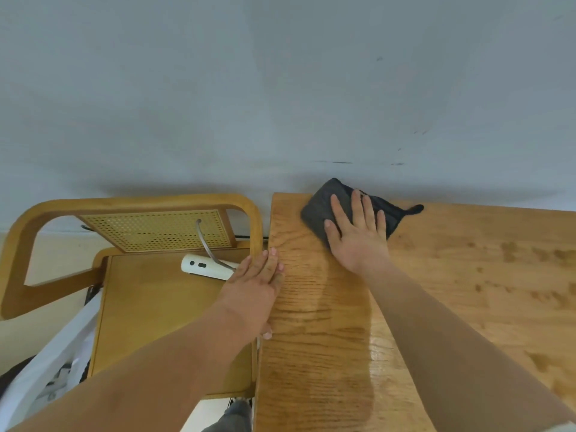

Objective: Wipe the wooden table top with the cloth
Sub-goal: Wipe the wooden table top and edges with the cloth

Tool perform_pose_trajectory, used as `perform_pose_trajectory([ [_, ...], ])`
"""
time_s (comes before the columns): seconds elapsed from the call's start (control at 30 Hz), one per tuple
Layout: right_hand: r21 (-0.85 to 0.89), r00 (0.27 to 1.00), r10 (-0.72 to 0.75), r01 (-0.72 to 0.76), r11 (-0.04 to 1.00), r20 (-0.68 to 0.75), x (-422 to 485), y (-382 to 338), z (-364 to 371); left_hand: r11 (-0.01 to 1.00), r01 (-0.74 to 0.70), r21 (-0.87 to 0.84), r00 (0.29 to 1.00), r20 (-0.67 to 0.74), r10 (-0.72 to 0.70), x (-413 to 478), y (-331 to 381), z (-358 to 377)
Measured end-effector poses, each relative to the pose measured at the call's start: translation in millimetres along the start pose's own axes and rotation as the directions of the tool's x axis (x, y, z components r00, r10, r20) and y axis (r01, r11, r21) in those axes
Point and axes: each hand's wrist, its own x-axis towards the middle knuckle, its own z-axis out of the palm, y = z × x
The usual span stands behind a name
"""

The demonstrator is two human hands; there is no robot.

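Straight fingers (pixel 367 210) of the right hand (pixel 358 241) lie spread and flat on the dark cloth (pixel 321 207), pressing it down rather than gripping it. The cloth sits at the far left corner of the wooden table top (pixel 467 275), close to the grey wall (pixel 280 88). The left hand (pixel 252 288) rests on the table's left edge, its fingers (pixel 271 263) straight and together, holding nothing. A darker, glossy strip (pixel 343 338) runs along the wood from the cloth towards the near edge. Beside the table stands a wooden chair (pixel 18 244), with a white device (pixel 202 266) and its cable (pixel 204 241) on the seat. A white bag (pixel 62 347) hangs by it.
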Motion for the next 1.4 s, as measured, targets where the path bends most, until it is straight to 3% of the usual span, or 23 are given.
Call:
perform_pose_trajectory([
  [0.13, 0.033, 0.977, 0.214, -0.214, 0.976, -0.005, -35.9, 49.3, 4.2, 1.0, -0.001, 0.009, 1.0, -0.002, 0.001, 4.0, -1.3, -0.6],
  [0.27, 0.082, 0.952, 0.306, -0.305, 0.949, 0.0, -89.2, 21.8, 32.9, 1.0, -0.002, 0.001, 1.0, 0.009, 0.002, 3.9, -0.9, -0.2],
  [0.47, 0.125, 0.988, 0.141, -0.132, 0.983, -0.066, -187.8, -70.3, 90.1, 1.0, 0.009, 0.019, 0.998, -0.057, -0.008, 1.6, 1.4, 1.1],
  [0.63, 0.073, 1.0, 0.022, -0.02, 0.997, -0.02, -257.7, -53.5, 113.4, 0.998, 0.05, 0.042, 0.998, -0.05, -0.048, -6.4, 10.2, -3.9],
  [0.73, -0.005, 0.993, 0.088, -0.088, 0.996, 0.081, -255.3, -5.1, 101.3, 0.998, 0.057, -0.022, 0.986, -0.154, -0.06, -25.7, 25.7, 4.0],
  [0.83, 0.02, 0.955, 0.234, -0.242, 0.97, 0.184, -239.4, 32.3, 83.4, 0.99, -0.079, -0.12, 0.971, -0.233, 0.049, -58.6, 56.0, 30.4],
  [0.97, 0.064, 0.95, 0.292, -0.3, 0.952, 0.11, -246.0, 28.5, 93.6, 0.949, -0.204, -0.238, 0.959, -0.241, 0.146, -106.4, 100.7, 76.4],
  [1.13, 0.053, 0.992, 0.111, -0.114, 0.992, 0.067, -321.8, 8.3, 136.0, 0.9, -0.15, -0.409, 0.949, -0.315, 0.014, -142.2, 146.9, 107.8],
  [1.23, 0.057, 0.997, 0.001, -0.005, 0.998, 0.071, -379.4, 19.2, 153.3, 0.918, -0.13, -0.376, 0.945, -0.328, 0.0, -154.4, 180.8, 118.7],
  [1.4, 0.007, 0.993, -0.047, 0.046, 0.999, 0.107, -430.7, 86.2, 158.4, 0.932, -0.201, -0.301, 0.925, -0.372, 0.08, -170.5, 248.5, 143.5],
])
